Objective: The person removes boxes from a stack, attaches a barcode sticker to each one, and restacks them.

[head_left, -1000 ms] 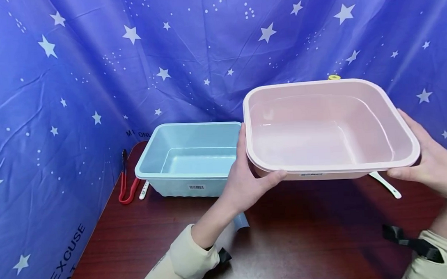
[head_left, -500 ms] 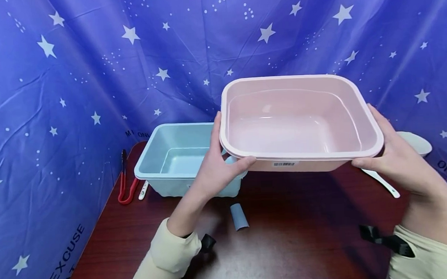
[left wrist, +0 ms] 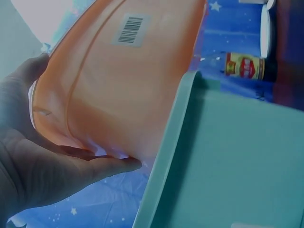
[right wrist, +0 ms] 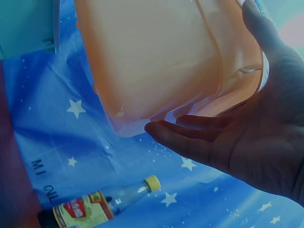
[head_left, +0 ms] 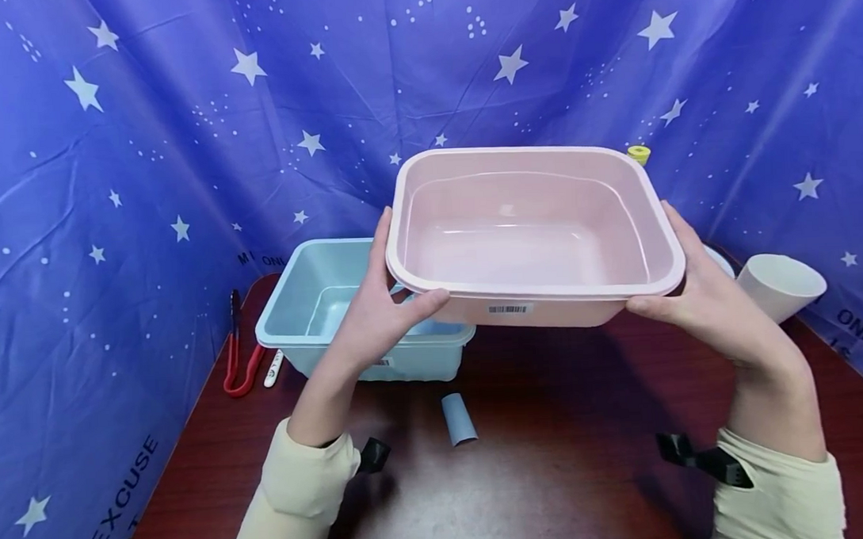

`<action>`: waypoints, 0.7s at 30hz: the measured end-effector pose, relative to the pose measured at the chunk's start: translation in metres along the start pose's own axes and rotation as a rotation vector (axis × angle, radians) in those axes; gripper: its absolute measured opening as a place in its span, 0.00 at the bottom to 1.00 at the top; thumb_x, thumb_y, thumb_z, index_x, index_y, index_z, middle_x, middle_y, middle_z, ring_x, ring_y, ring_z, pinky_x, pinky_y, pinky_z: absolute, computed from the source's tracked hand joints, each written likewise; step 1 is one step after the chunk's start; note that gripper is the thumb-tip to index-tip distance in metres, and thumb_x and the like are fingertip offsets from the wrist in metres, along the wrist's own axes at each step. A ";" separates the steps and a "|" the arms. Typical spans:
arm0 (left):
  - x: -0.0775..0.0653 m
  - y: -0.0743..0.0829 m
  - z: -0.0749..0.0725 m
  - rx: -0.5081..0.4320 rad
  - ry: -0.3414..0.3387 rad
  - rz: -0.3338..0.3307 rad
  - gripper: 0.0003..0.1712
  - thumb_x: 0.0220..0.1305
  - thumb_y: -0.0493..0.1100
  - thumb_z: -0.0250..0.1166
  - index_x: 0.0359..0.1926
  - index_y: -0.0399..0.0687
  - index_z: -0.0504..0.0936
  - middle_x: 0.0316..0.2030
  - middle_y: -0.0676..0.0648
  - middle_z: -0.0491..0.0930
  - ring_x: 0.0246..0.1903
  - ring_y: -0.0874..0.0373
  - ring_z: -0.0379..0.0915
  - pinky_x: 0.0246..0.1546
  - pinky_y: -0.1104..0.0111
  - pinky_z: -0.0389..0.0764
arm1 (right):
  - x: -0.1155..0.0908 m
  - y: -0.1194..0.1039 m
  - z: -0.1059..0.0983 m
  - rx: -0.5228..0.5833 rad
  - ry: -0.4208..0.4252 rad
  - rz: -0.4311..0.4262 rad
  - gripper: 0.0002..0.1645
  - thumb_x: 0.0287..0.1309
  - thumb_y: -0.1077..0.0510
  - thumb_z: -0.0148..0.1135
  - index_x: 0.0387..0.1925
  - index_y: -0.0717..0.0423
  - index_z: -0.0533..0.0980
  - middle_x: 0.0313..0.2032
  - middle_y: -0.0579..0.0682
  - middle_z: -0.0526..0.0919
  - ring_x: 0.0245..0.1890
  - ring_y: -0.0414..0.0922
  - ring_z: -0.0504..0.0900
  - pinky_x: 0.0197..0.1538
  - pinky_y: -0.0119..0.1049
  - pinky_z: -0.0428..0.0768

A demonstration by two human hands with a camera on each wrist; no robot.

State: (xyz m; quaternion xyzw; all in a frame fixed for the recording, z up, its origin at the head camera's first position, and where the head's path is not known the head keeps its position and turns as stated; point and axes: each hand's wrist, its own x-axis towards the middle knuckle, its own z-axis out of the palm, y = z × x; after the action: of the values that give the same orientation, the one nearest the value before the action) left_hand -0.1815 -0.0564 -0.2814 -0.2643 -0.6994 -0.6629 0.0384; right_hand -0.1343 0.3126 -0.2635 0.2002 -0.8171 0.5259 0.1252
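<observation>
A pink plastic basin [head_left: 523, 234] is held up off the table, its inside facing the head camera and a barcode sticker on its front wall. My left hand [head_left: 372, 315] grips its left end, thumb at the front rim and fingers along the side. At the other end my right hand [head_left: 711, 299] holds it the same way. From below, the basin [left wrist: 133, 80] looks orange in the left wrist view, as does the basin [right wrist: 152, 57] in the right wrist view. A light blue basin [head_left: 312, 333] stands on the table, partly covered by my left hand and the pink basin.
Red-handled tongs [head_left: 236, 363] and a patterned white handle [head_left: 274, 368] lie left of the blue basin. A curved grey-blue piece [head_left: 459, 419] lies in front. At right stands a white cup-like container [head_left: 778, 289]. Behind is a yellow-capped, labelled bottle [right wrist: 85, 211]. A starry curtain [head_left: 368, 81] surrounds the table.
Both hands have carried the pink basin leftward, so it overlaps more of the blue basin in the head view. The white container and the curved grey-blue piece have come into sight.
</observation>
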 end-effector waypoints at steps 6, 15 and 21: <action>-0.001 -0.005 -0.017 -0.008 0.002 -0.007 0.64 0.57 0.41 0.73 0.81 0.69 0.38 0.77 0.50 0.49 0.68 0.39 0.61 0.61 0.48 0.72 | 0.011 -0.002 0.015 0.050 -0.018 0.006 0.65 0.48 0.76 0.70 0.80 0.40 0.48 0.71 0.57 0.60 0.60 0.51 0.66 0.54 0.25 0.69; -0.006 -0.005 -0.045 0.004 0.008 -0.026 0.64 0.58 0.42 0.72 0.81 0.65 0.37 0.77 0.52 0.49 0.69 0.40 0.60 0.61 0.48 0.72 | 0.027 -0.006 0.040 0.131 -0.052 -0.019 0.64 0.49 0.75 0.69 0.80 0.42 0.47 0.70 0.59 0.59 0.61 0.55 0.65 0.56 0.27 0.70; -0.009 -0.001 -0.066 0.045 0.016 -0.055 0.62 0.59 0.43 0.72 0.81 0.67 0.37 0.77 0.53 0.50 0.70 0.44 0.59 0.60 0.51 0.74 | 0.038 -0.009 0.059 0.188 -0.083 -0.054 0.62 0.49 0.75 0.70 0.79 0.46 0.49 0.69 0.61 0.61 0.60 0.59 0.66 0.57 0.30 0.72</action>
State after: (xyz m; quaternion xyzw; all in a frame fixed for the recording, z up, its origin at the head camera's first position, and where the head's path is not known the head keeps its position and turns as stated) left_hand -0.1936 -0.1223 -0.2784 -0.2388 -0.7209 -0.6498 0.0320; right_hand -0.1636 0.2482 -0.2648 0.2543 -0.7631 0.5879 0.0861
